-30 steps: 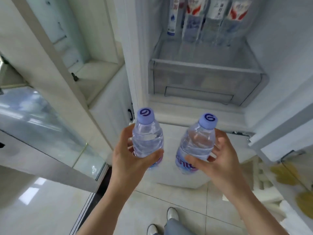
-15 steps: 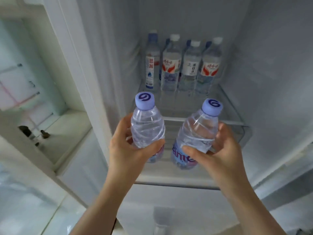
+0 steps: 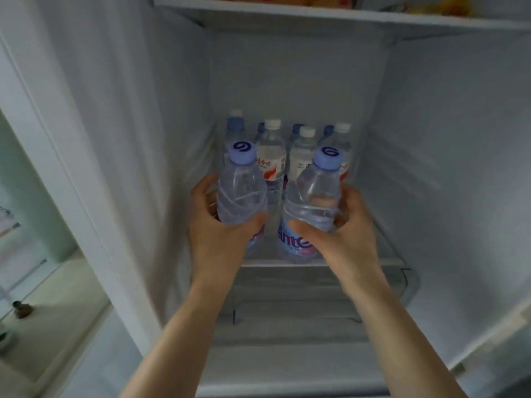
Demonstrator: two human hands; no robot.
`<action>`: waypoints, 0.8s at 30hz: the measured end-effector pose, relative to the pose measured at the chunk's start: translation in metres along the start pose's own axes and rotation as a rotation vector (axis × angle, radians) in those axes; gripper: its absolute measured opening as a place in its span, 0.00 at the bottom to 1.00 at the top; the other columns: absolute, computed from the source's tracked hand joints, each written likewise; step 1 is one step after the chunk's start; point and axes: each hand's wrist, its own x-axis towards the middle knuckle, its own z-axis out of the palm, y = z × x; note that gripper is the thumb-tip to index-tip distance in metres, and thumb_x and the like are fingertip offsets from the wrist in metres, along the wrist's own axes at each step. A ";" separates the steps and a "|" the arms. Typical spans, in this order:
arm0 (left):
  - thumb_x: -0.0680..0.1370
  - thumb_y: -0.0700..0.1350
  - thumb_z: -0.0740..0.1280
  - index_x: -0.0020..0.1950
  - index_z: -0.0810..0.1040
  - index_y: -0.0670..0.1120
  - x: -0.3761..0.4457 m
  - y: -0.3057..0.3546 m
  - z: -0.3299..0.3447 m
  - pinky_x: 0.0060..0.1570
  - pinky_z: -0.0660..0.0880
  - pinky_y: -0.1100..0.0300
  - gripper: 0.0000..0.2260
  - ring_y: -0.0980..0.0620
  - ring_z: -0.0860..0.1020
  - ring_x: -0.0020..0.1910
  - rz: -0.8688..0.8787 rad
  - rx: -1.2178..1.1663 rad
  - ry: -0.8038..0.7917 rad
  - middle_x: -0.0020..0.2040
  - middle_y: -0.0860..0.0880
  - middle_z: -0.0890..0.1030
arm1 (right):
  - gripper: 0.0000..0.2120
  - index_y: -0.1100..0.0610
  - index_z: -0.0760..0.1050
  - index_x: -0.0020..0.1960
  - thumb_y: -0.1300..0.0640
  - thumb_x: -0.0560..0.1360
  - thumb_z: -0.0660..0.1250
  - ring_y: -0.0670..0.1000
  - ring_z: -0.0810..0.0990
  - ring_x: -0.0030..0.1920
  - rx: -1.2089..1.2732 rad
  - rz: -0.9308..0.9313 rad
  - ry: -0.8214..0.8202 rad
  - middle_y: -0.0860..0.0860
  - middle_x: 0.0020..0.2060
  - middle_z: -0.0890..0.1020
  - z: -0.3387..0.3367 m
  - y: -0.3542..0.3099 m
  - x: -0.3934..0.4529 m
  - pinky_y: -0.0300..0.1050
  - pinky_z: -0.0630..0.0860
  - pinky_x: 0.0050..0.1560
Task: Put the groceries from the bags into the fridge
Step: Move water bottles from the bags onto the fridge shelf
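- While our left hand (image 3: 221, 231) grips one water bottle (image 3: 240, 193) upright, our right hand (image 3: 342, 234) holds a second bottle (image 3: 311, 208) tilted slightly towards it, the two side by side but apart.
- Both bottles sit over the front of the fridge shelf (image 3: 382, 261); whether their bases touch it we cannot tell.
- Just behind them stands a row of bottles (image 3: 287, 156) at the back.
- We judge this the placing step: next we must set both down in front of the row, without knocking it, then let go.
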 end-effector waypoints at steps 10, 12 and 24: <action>0.61 0.39 0.82 0.58 0.73 0.48 0.031 -0.045 0.011 0.46 0.77 0.66 0.29 0.64 0.80 0.45 -0.004 0.041 0.032 0.48 0.58 0.80 | 0.31 0.51 0.72 0.61 0.60 0.62 0.80 0.41 0.82 0.50 -0.034 0.077 -0.006 0.43 0.50 0.82 0.018 0.041 0.034 0.35 0.79 0.45; 0.61 0.38 0.82 0.59 0.73 0.47 0.034 -0.051 0.011 0.47 0.78 0.65 0.30 0.61 0.81 0.47 0.007 0.041 0.022 0.51 0.55 0.81 | 0.31 0.52 0.72 0.61 0.60 0.62 0.80 0.42 0.82 0.50 -0.050 0.075 -0.008 0.44 0.51 0.82 0.020 0.046 0.037 0.36 0.79 0.46; 0.61 0.38 0.81 0.60 0.73 0.51 0.041 -0.062 0.008 0.47 0.78 0.66 0.31 0.61 0.81 0.48 -0.024 0.031 0.004 0.52 0.56 0.81 | 0.32 0.53 0.71 0.62 0.63 0.62 0.80 0.39 0.81 0.49 -0.097 0.066 -0.054 0.43 0.51 0.81 0.026 0.062 0.049 0.33 0.78 0.44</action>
